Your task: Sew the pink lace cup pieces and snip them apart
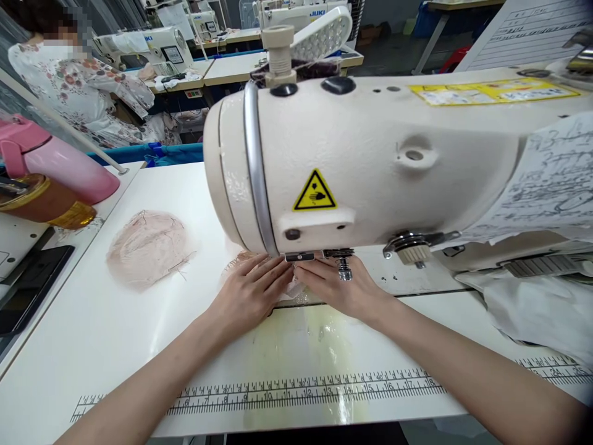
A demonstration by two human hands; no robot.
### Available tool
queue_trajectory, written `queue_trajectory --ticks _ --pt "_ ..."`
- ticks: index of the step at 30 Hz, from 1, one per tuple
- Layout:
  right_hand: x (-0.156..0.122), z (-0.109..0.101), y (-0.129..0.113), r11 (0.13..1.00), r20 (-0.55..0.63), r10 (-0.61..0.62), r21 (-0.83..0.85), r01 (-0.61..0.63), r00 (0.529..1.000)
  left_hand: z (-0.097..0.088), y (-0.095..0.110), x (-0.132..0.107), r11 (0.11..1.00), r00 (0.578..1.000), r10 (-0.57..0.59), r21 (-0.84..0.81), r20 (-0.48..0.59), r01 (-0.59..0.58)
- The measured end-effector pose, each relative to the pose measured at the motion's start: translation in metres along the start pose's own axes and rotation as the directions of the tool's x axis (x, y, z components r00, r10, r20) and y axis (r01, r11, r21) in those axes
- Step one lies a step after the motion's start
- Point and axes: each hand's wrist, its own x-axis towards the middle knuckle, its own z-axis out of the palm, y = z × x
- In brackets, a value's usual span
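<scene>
A sewing machine (370,161) with a cream head stands before me, and its head hides much of the needle area. Under it lies a piece of thin pale pink fabric (293,289), only partly visible. My left hand (252,287) rests palm down on this fabric, fingers stretched out toward the needle area. From the other side, my right hand (340,285) lies low beside the needle area, its fingers extended leftward and partly covered by the machine's parts. The fingertips of both hands nearly meet. Another round pale pink fabric piece (148,250), with loose threads, lies on the left.
A printed ruler (278,394) runs along the white table's front. On the left are a pink bottle (69,161), an amber jar (50,201) and a black phone (32,287). White cloth (532,303) lies right. A person (88,93) sits near other machines behind.
</scene>
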Motion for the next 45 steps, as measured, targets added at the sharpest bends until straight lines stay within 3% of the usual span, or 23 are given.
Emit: queue_trajectory --ticks 3,7,16,26,37,45 --pt "0.003 -0.003 -0.003 0.998 -0.047 -0.012 -0.055 0.009 0.999 0.0 -0.002 -0.002 0.999 0.999 0.038 -0.024 0.0 -0.038" --pt "0.005 0.0 -0.01 0.999 -0.061 0.016 -0.044 -0.019 0.998 -0.002 -0.005 -0.004 0.997 1.0 0.002 -0.08 0.0 -0.002" --pt "0.009 0.008 -0.014 0.997 -0.155 -0.076 0.0 0.077 0.985 -0.001 -0.012 -0.005 0.996 1.0 -0.008 -0.09 -0.012 0.007" --pt "0.007 0.017 -0.015 0.972 -0.112 -0.051 0.222 0.075 0.992 -0.002 -0.005 -0.006 0.997 0.998 -0.049 -0.059 0.044 0.052" --pt "0.009 0.01 -0.015 0.986 -0.088 -0.061 0.152 0.074 0.994 -0.003 0.004 -0.003 0.995 0.994 -0.091 0.036 0.054 0.089" --pt "0.011 0.0 -0.014 1.0 -0.117 -0.008 -0.001 0.008 0.993 -0.002 0.01 -0.001 0.99 0.99 -0.126 0.076 0.056 0.122"
